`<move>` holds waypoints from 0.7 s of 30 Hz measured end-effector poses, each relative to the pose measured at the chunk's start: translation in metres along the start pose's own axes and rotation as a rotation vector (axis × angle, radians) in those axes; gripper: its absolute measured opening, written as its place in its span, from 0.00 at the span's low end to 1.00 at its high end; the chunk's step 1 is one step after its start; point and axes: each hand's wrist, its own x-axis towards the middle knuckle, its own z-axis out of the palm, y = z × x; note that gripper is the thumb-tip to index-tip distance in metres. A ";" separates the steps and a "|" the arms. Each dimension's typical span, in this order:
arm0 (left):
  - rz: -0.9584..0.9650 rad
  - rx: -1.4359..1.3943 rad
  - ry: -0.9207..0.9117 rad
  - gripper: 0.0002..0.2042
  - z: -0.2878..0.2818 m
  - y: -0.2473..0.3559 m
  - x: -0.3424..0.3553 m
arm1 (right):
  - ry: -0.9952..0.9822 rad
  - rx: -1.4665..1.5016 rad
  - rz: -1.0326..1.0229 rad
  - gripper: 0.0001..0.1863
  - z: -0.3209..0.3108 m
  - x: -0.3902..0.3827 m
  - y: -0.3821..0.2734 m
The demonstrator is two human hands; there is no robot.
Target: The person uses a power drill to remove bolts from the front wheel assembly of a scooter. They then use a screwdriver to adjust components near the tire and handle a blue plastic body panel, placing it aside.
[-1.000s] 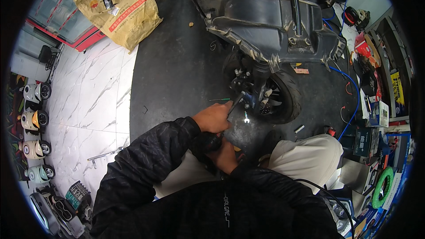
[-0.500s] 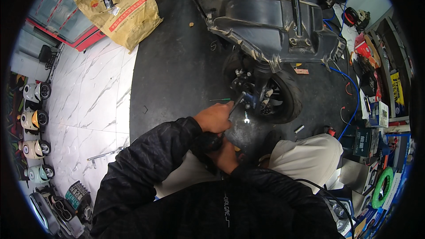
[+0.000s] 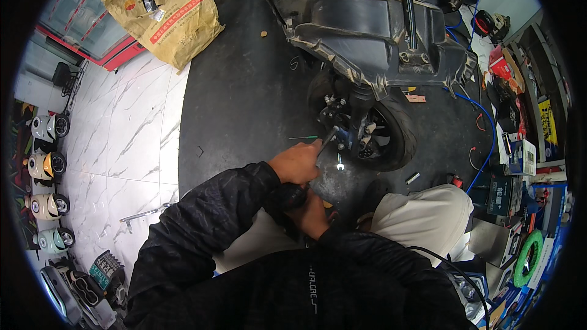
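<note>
My right hand is closed around the grip of a dark power driver, whose body is partly hidden by my hands. My left hand wraps over the driver's front end, where a grey metal shaft sticks out. The shaft's tip reaches blue parts beside the wheel of a dusty black scooter. Just below those parts lies a small open-ended wrench on the dark mat. A green-handled screwdriver lies left of the shaft.
Beyond the dark mat a large paper sack stands at upper left. A silver cylinder and a blue hose lie to the right, by shelves and boxes. A metal tool rests on the white tiles.
Almost everything stays in place. Both hands keep their hold on the driver, and the shaft's tip remains at the blue parts by the wheel.
</note>
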 end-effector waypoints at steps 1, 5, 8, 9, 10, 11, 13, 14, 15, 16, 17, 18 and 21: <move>-0.032 -0.042 -0.024 0.23 -0.001 0.001 -0.001 | 0.005 -0.025 0.026 0.27 0.000 -0.001 -0.001; -0.068 -0.117 -0.058 0.21 -0.005 0.004 -0.002 | 0.009 -0.042 0.061 0.27 0.000 -0.001 -0.003; -0.075 -0.102 -0.054 0.20 -0.005 0.004 -0.003 | 0.008 -0.048 0.070 0.27 0.000 -0.001 -0.004; -0.097 -0.127 -0.057 0.20 -0.004 0.004 -0.003 | 0.008 -0.057 0.072 0.27 0.000 -0.001 -0.005; -0.062 -0.084 -0.033 0.20 -0.003 0.003 -0.003 | 0.006 -0.071 0.072 0.27 0.000 -0.001 -0.005; -0.035 -0.069 -0.010 0.20 -0.002 0.002 -0.003 | 0.006 -0.086 0.071 0.27 -0.001 -0.001 -0.006; -0.020 -0.054 0.012 0.20 0.000 0.000 -0.002 | 0.014 -0.098 0.074 0.27 -0.002 -0.002 -0.008; -0.032 -0.054 0.008 0.21 0.000 -0.002 -0.001 | 0.022 -0.095 0.078 0.27 -0.002 -0.002 -0.009; -0.050 -0.085 0.006 0.21 0.001 -0.002 -0.001 | 0.028 -0.076 0.055 0.27 -0.002 -0.002 -0.010; -0.039 -0.064 0.007 0.22 0.001 -0.003 0.000 | 0.023 -0.089 0.081 0.27 -0.002 -0.002 -0.010; -0.035 -0.074 0.009 0.23 0.002 -0.003 0.000 | 0.015 -0.084 0.079 0.27 -0.002 -0.002 -0.011; -0.062 -0.107 0.001 0.24 0.002 -0.003 0.000 | 0.006 -0.080 0.078 0.27 -0.002 -0.001 -0.011; 0.001 -0.065 0.027 0.24 0.003 -0.003 0.000 | 0.014 -0.100 0.047 0.27 -0.002 -0.001 -0.011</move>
